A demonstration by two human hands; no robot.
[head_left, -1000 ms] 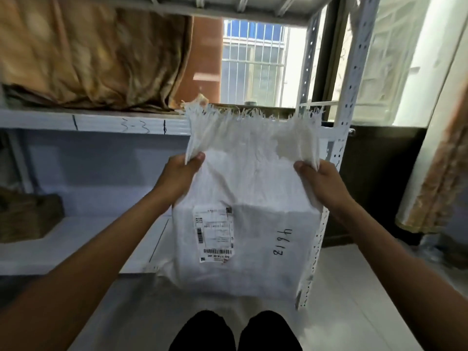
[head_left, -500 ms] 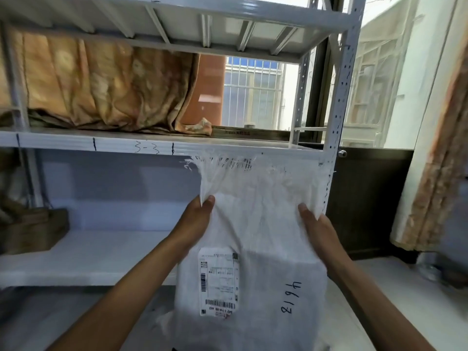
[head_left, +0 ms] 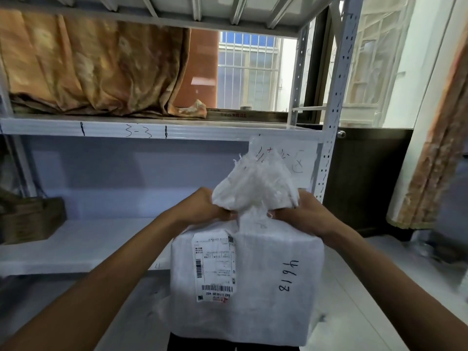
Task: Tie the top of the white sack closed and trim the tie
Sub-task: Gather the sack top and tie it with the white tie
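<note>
Two grips are closed on the bunched top of the white sack (head_left: 253,274): left hand (head_left: 202,209) and right hand (head_left: 301,215). It sits before the shelf (head_left: 76,241). If one slips (no tie shows), the top could spring open.

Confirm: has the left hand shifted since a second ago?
Yes. The left hand has moved right, toward the perforated shelf upright, closing on the right hand and bunching the top of the white sack between them.

White metal shelving (head_left: 157,129) — barred window (head_left: 249,72) behind
</note>
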